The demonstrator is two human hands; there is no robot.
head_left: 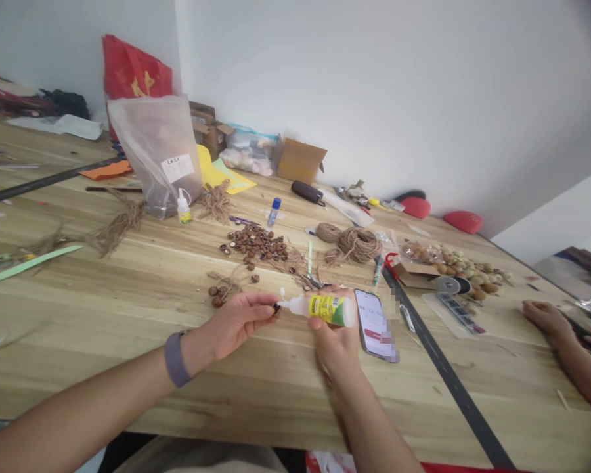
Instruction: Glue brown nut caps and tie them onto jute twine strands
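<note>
My left hand (234, 325), with a grey-purple band on its wrist, pinches a small dark brown nut shell (276, 308) between thumb and fingertips. In my right hand (339, 345) a white glue bottle (329, 309) with a yellow and green label lies tilted on its side. Its nozzle points left and meets the shell or stops just short of it; I cannot tell which. Just beyond my left hand are several round brown nuts (217, 297) with twine among them. Farther back spreads a pile of brown nut shells (261, 244).
A phone (375, 326) lies right of my right hand. Behind are a glue stick (274, 213), twine coils (359, 245), a smaller glue bottle (184, 209) and a translucent bag (155, 148). A dark strip (443, 364) crosses the table; another person's hand (546, 316) rests at right.
</note>
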